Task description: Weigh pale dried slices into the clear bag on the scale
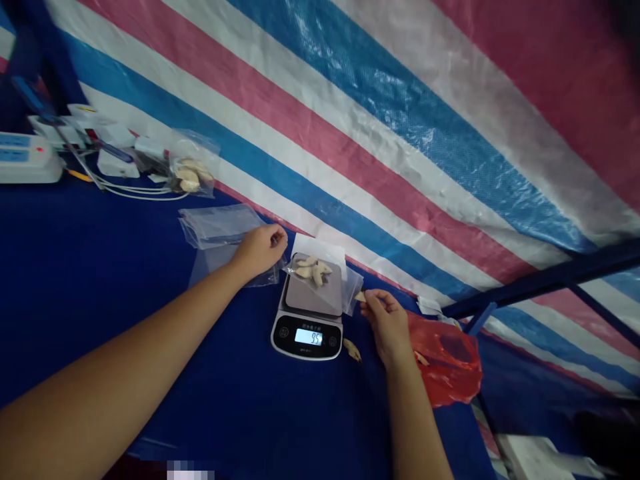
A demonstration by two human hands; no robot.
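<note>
Near the centre of the frame a digital scale [309, 313] sits on the blue tabletop [100, 267], carrying a clear bag [320, 277] of pale slices [313, 269]. The left hand [261, 248] rests just left of the scale, its grip closed on the bag's open edge. The right hand [385, 323], just right of the scale, pinches one slice [361, 297] between thumb and fingertip beside the bag's mouth. Another loose slice [352, 349] lies on the tabletop below the scale's right corner, and a red bag [445, 360] sits to the right. To weigh cleanly, the left hand should hold the bag's mouth without pressing on the platform, since any pressure would likely skew the reading.
</note>
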